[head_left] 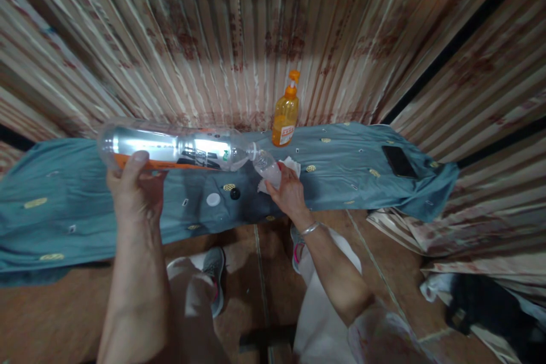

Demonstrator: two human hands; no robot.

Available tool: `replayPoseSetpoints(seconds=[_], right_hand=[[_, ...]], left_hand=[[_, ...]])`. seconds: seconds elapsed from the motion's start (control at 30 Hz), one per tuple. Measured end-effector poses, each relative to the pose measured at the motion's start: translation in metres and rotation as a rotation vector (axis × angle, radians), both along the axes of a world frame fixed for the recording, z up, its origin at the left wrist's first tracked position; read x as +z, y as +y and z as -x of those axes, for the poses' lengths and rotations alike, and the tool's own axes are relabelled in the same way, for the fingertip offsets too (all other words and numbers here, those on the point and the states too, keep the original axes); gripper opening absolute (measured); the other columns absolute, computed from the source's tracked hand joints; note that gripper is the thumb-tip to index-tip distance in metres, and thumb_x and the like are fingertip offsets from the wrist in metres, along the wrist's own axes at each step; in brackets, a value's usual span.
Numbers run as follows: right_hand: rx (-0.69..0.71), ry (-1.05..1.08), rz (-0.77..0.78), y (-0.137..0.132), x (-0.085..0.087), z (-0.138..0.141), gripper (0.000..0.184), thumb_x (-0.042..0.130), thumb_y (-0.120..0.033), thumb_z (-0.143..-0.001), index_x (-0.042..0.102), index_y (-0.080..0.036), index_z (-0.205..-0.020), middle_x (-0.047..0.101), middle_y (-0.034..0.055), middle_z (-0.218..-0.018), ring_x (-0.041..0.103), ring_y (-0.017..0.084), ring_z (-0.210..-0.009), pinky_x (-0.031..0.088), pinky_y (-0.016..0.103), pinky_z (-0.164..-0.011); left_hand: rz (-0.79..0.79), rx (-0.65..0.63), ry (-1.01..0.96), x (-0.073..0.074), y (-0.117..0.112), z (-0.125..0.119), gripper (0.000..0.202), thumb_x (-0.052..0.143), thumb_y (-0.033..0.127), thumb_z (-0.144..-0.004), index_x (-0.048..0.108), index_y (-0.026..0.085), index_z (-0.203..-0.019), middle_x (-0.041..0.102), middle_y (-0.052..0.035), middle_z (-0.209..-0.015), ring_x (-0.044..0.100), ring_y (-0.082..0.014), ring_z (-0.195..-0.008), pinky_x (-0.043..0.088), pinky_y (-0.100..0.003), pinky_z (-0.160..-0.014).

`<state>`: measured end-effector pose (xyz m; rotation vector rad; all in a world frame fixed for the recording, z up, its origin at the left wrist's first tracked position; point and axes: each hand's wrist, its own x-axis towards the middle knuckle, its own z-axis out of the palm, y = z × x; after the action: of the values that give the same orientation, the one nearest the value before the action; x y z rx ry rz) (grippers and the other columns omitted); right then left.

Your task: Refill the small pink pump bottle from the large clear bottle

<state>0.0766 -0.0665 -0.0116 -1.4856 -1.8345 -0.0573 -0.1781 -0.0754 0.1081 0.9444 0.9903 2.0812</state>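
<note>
A large clear plastic bottle point(205, 152) with a silver, orange and black label lies sideways in the air, its neck pointing right. My left hand point(135, 185) is closed around its base end. At its mouth it meets a smaller clear plastic bottle point(267, 165), whose lower part my right hand point(288, 190) grips. Whether the two mouths touch or one sits inside the other I cannot tell. White tissue point(293, 166) shows behind my right fingers. Below the large bottle, a white cap point(213, 199) and a black cap point(235, 193) lie on the cloth.
A narrow table under a teal cloth point(341, 176) runs across the view. An orange pump bottle point(285, 114) stands at its back edge, and a black phone point(399, 161) lies on the right. Patterned curtains point(191, 40) hang close behind. Dark bags point(486, 307) rest at lower right.
</note>
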Motion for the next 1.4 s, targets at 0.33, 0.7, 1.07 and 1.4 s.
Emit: replayPoseSetpoints(seconds=[0.33,0.7,1.07,1.4], right_hand=[[-0.001,0.006,0.014,-0.0015,0.0025,0.0012,0.054,0.062,-0.032,-0.081,0.045,-0.004,-0.125,0.062,0.0208,-0.114,0.059,0.030,-0.107,0.051,0.045,-0.093],[0.002,-0.003,-0.010,-0.0006,0.0002,0.0005,0.054,0.062,-0.033,-0.081,0.044,-0.006,-0.125,0.063,0.0195,-0.114,0.059,0.030,-0.106,0.052,0.045,-0.092],[-0.001,-0.010,0.000,-0.0015,0.0027,0.0008,0.054,0.062,-0.033,-0.081,0.045,-0.005,-0.124,0.063,0.0199,-0.113,0.060,0.030,-0.106,0.053,0.045,-0.091],[0.002,0.004,-0.004,-0.0011,0.0005,0.0007,0.052,0.059,-0.034,-0.083,0.043,-0.008,-0.125,0.062,0.0189,-0.113,0.059,0.030,-0.107,0.052,0.046,-0.091]], left_hand=[[0.001,0.011,-0.034,-0.0058,0.0040,0.0059,0.033,0.077,0.022,-0.044,0.064,0.018,-0.075,0.067,-0.0051,-0.094,0.060,-0.0195,-0.082,0.050,-0.044,-0.077],[-0.019,-0.020,-0.016,-0.0035,0.0014,0.0038,0.033,0.078,0.023,-0.045,0.064,0.017,-0.075,0.067,-0.0071,-0.099,0.061,-0.0260,-0.093,0.049,-0.048,-0.081],[-0.043,-0.035,0.007,-0.0036,0.0019,0.0054,0.038,0.077,0.023,-0.047,0.065,0.019,-0.083,0.066,-0.0060,-0.101,0.061,-0.0231,-0.091,0.050,-0.043,-0.077],[-0.040,-0.030,0.011,-0.0041,0.0023,0.0046,0.037,0.078,0.025,-0.046,0.065,0.018,-0.080,0.066,-0.0077,-0.101,0.061,-0.0256,-0.094,0.050,-0.043,-0.077]])
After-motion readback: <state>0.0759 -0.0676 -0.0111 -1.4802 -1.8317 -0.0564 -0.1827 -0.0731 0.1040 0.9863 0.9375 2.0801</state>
